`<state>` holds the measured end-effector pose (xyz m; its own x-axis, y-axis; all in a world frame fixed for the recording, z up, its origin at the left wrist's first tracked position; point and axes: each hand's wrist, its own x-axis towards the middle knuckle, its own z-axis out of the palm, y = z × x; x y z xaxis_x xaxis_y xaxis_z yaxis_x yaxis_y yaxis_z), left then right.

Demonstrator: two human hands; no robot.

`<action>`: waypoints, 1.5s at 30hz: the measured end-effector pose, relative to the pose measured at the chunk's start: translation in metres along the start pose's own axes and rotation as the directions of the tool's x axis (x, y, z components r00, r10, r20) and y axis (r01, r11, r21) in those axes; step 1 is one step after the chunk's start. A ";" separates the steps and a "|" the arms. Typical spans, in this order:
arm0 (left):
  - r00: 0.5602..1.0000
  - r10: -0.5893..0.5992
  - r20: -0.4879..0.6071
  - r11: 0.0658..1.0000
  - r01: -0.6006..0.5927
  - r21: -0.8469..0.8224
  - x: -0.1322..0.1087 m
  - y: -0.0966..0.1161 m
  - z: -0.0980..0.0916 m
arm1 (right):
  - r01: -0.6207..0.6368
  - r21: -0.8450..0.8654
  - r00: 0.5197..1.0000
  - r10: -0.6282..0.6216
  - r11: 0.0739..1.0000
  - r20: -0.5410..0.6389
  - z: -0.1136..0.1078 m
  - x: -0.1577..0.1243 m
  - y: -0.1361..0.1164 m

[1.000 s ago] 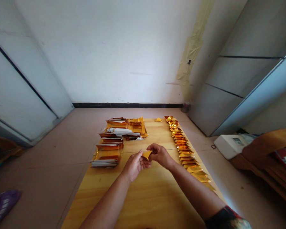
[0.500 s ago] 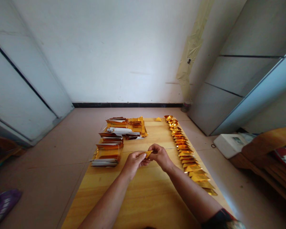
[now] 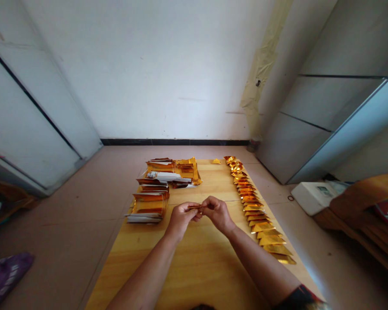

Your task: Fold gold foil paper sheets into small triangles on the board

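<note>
Over the middle of a low wooden table (image 3: pixel 194 267), my left hand (image 3: pixel 181 217) and my right hand (image 3: pixel 217 213) pinch a small gold foil paper (image 3: pixel 196 207) between their fingertips. The paper is seen almost edge-on, as a thin strip. A long row of folded gold pieces (image 3: pixel 257 215) runs along the table's right edge, close to my right hand. Stacks of gold foil sheets (image 3: pixel 153 202) lie to the left of my left hand, with more stacks of gold foil sheets (image 3: pixel 181 170) at the far end.
One loose folded gold piece (image 3: pixel 216 161) lies at the table's far edge. A white box (image 3: pixel 313 196) and wooden furniture (image 3: pixel 365 211) stand on the floor at right. A purple thing (image 3: pixel 4 273) lies on the floor at lower left.
The gold paper has gone from a visible triangle to a flat thin strip between my fingers. Both hands have closed in on it and stayed over the same spot.
</note>
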<state>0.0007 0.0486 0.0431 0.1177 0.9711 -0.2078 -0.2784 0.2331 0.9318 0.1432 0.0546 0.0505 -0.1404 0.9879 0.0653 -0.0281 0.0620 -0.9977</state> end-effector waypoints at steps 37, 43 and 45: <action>0.996 0.074 -0.058 0.994 -0.079 -0.077 -0.007 -0.006 0.008 | 0.113 -0.253 0.983 -0.145 0.961 -0.115 -0.001 -0.003 0.022; 0.978 0.076 -0.194 0.980 -0.109 -0.166 -0.006 -0.010 0.019 | 0.312 -0.495 0.898 -0.423 0.811 -0.126 0.005 -0.009 0.012; 0.971 0.077 -0.227 0.974 -0.122 -0.190 -0.006 -0.012 0.022 | 0.357 -0.541 0.870 -0.482 0.761 -0.103 0.007 -0.011 0.013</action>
<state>0.0240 0.0389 0.0394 -0.1232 0.9726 -0.1970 -0.4662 0.1185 0.8767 0.1374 0.0435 0.0374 -0.0064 0.8444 0.5357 0.4638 0.4771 -0.7465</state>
